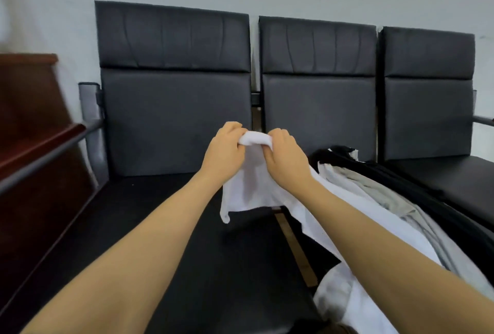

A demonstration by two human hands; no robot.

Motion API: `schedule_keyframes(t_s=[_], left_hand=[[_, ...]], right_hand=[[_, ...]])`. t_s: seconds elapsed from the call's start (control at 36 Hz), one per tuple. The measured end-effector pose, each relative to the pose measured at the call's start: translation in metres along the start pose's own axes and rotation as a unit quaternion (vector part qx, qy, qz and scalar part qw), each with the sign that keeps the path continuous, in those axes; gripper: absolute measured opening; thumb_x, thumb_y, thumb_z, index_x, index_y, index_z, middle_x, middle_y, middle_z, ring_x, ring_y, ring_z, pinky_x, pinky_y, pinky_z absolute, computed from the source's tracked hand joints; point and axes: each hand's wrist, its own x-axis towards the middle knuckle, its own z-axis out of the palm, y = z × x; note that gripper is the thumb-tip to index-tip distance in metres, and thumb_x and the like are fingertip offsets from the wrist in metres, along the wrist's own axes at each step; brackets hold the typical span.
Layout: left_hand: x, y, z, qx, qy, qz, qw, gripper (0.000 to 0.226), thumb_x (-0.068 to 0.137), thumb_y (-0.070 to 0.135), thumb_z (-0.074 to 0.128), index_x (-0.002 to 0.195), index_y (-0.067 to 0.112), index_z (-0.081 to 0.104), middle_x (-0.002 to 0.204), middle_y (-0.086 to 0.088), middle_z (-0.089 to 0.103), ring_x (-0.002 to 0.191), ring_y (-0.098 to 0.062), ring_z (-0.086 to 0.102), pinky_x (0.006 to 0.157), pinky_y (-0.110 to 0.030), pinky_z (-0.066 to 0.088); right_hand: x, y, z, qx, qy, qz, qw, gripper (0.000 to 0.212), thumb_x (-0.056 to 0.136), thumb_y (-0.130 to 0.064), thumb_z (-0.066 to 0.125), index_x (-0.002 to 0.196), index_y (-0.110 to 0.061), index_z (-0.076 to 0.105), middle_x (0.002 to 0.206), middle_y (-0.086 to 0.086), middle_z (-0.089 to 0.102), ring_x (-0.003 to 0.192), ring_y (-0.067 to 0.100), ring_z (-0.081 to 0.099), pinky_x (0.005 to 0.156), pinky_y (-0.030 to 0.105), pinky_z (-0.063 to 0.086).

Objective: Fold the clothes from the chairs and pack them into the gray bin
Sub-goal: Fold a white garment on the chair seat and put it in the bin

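My left hand (pixel 223 150) and my right hand (pixel 284 155) are gripping the top edge of a white garment (pixel 251 186), fingers curled around the bunched cloth, close together. The garment is hanging in the air above the black chairs (pixel 173 119). Its lower part is lying on a pile of gray and black clothes (pixel 387 192) on the middle seat.

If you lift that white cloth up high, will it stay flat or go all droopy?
Probably droopy: the thin white cloth garment already sags below both hands gripping its bunched edge. It looks light, and its trailing end may drag over the dark chair seat.
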Motion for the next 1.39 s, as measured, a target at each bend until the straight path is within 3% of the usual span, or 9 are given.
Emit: schedule_keyframes(t_s=[0.11, 0.33, 0.47, 0.58, 0.72, 0.89, 1.0, 1.14, 1.39], left_hand=[[-0.021, -0.035, -0.039, 0.053, 0.003, -0.031, 0.998, 0.031, 0.097, 0.009, 0.041, 0.122, 0.005, 0.059, 0.144, -0.009, 0.038, 0.127, -0.025, 0.040, 0.102, -0.034, 0.036], [-0.054, -0.106, -0.091, 0.170, -0.048, -0.112, 0.978, 0.038, 0.098, 0.013, 0.037, 0.134, 0.013, 0.050, 0.147, -0.006, 0.035, 0.132, -0.031, 0.029, 0.102, -0.033, 0.027], [-0.076, -0.122, -0.095, 0.198, -0.144, -0.169, 0.955, 0.053, 0.097, 0.018, 0.044, 0.147, 0.013, 0.026, 0.152, -0.004, 0.026, 0.134, -0.031, 0.027, 0.102, -0.036, 0.031], [-0.098, -0.121, -0.079, 0.183, -0.192, -0.190, 0.945, 0.054, 0.093, 0.006, 0.045, 0.145, 0.014, 0.031, 0.145, -0.007, 0.032, 0.130, -0.028, 0.031, 0.101, -0.035, 0.033], [-0.126, -0.100, -0.055, 0.161, -0.216, -0.185, 0.945, 0.036, 0.093, 0.008, 0.043, 0.127, 0.013, 0.053, 0.128, -0.010, 0.043, 0.121, -0.027, 0.037, 0.095, -0.034, 0.034], [-0.151, -0.076, -0.031, 0.234, -0.239, -0.205, 0.920, 0.030, 0.096, 0.029, 0.044, 0.117, 0.013, 0.058, 0.122, -0.004, 0.050, 0.113, -0.025, 0.047, 0.085, -0.031, 0.038], [-0.164, -0.093, -0.027, 0.244, -0.251, -0.208, 0.913, 0.035, 0.099, 0.029, 0.039, 0.127, 0.016, 0.054, 0.127, -0.002, 0.052, 0.116, -0.022, 0.048, 0.087, -0.029, 0.038], [-0.164, -0.125, -0.027, 0.214, -0.222, -0.257, 0.916, 0.033, 0.100, 0.026, 0.039, 0.128, 0.020, 0.055, 0.125, 0.000, 0.056, 0.111, -0.018, 0.051, 0.071, -0.026, 0.035], [-0.140, -0.172, -0.022, 0.185, -0.187, -0.288, 0.921, 0.035, 0.100, 0.022, 0.039, 0.133, 0.023, 0.049, 0.125, -0.003, 0.053, 0.111, -0.023, 0.052, 0.089, -0.037, 0.048]], right_hand=[[0.010, -0.046, 0.035, 0.046, -0.021, -0.053, 0.997, 0.015, 0.098, -0.020, 0.040, 0.088, -0.011, 0.047, 0.087, 0.004, 0.046, 0.077, 0.023, 0.046, 0.067, 0.037, 0.041], [0.014, -0.136, 0.088, 0.185, -0.144, 0.005, 0.972, 0.024, 0.098, -0.024, 0.042, 0.119, -0.013, 0.047, 0.120, 0.004, 0.040, 0.104, 0.020, 0.038, 0.093, 0.037, 0.039], [-0.001, -0.147, 0.106, 0.113, -0.243, -0.001, 0.963, 0.048, 0.092, -0.039, 0.056, 0.134, -0.020, 0.041, 0.137, 0.002, 0.031, 0.122, 0.021, 0.035, 0.102, 0.034, 0.028], [-0.023, -0.130, 0.109, 0.121, -0.264, 0.048, 0.956, 0.028, 0.094, -0.028, 0.056, 0.120, -0.019, 0.051, 0.123, 0.002, 0.047, 0.111, 0.019, 0.049, 0.103, 0.038, 0.036], [-0.055, -0.100, 0.099, 0.059, -0.336, 0.055, 0.938, 0.021, 0.093, -0.017, 0.043, 0.100, -0.015, 0.063, 0.095, 0.005, 0.065, 0.087, 0.025, 0.062, 0.080, 0.043, 0.053], [-0.086, -0.077, 0.101, -0.032, -0.409, -0.022, 0.912, 0.032, 0.097, -0.021, 0.040, 0.116, -0.017, 0.065, 0.125, 0.000, 0.060, 0.116, 0.023, 0.053, 0.099, 0.037, 0.040], [-0.092, -0.073, 0.109, -0.033, -0.471, -0.030, 0.881, 0.046, 0.103, -0.032, 0.031, 0.148, -0.022, 0.031, 0.157, -0.001, 0.021, 0.143, 0.019, 0.021, 0.116, 0.031, 0.016], [-0.090, -0.080, 0.138, -0.045, -0.480, -0.041, 0.875, 0.051, 0.104, -0.039, 0.019, 0.153, -0.026, 0.008, 0.160, -0.001, -0.003, 0.147, 0.016, -0.003, 0.117, 0.037, -0.001], [-0.067, -0.089, 0.172, 0.081, -0.445, -0.021, 0.891, 0.064, 0.098, -0.045, 0.041, 0.151, -0.018, 0.020, 0.159, -0.002, 0.011, 0.146, 0.014, 0.005, 0.116, 0.033, 0.001]])
